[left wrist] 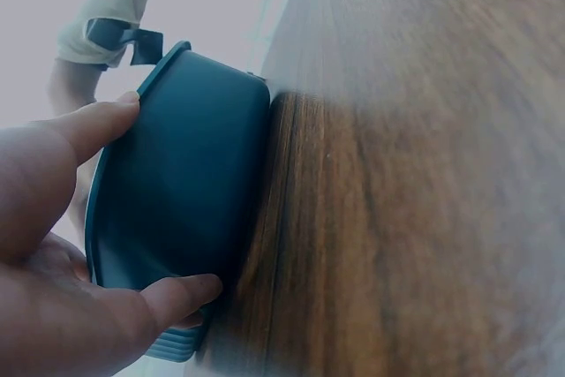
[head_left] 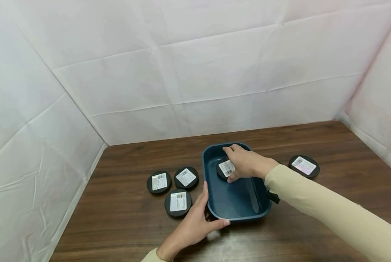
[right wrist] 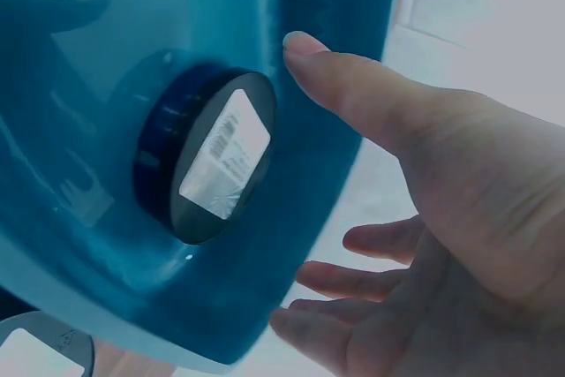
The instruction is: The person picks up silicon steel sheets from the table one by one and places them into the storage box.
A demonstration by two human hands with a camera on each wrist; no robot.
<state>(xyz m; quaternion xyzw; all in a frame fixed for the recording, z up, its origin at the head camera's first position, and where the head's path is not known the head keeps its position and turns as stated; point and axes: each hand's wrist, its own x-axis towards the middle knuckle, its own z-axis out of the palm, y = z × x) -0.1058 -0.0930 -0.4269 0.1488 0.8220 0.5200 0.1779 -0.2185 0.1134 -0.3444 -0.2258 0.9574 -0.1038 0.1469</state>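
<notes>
A flat round black container [head_left: 226, 168] with a white barcode label sits inside a dark blue plastic tub [head_left: 229, 200], toward its far left part. My right hand [head_left: 244, 162] reaches over that container; in the right wrist view, the thumb and fingers of the hand [right wrist: 459, 183] are spread and stand apart from the container [right wrist: 225, 161]. At the tub's near left corner is my left hand [head_left: 195, 222]. The left wrist view has its thumb touching the rim and its extended fingers against the outer wall of the tub [left wrist: 185, 165]. Its palm is off the tub.
Left of the tub, three similar black containers [head_left: 178, 202] lie label up on the brown wooden table [head_left: 123, 218]. Another labelled container [head_left: 304, 166] lies to the right, beyond the right forearm. White sheeting [head_left: 198, 80] walls the table at the back and sides.
</notes>
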